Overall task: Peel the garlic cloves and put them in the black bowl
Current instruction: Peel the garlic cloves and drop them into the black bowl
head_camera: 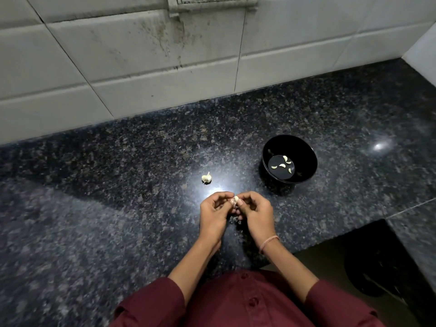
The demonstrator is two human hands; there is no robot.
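Centrally, low in the head view, we find both hands brought together above the dark speckled tabletop (118,185). Left hand (213,212) and right hand (256,212) meet at the fingertips, fingers curled, both pinching one pale garlic clove (235,199) held between them just over the stone. Whether its skin is partly off, we cannot tell; it is small and half hidden by the fingers.

Under the hands, a few dim peel scraps (234,220) lie on the tabletop.

Black bowl (304,156) stands upright to the right and farther back, apart from the hands. Several peeled cloves (282,165) rest on its flat bottom, loosely grouped.

Garlic piece (206,177), whitish with a short stem tip, sits alone on the tabletop to the left of the bowl, beyond the left hand, touching nothing else.

We note a thin pink band (269,243) round the right wrist and maroon sleeves (160,300) pushed up the forearms.

Behind the tabletop rises a white tiled wall (141,67), stained with dark streaks below a switch plate (212,1) at the top edge.
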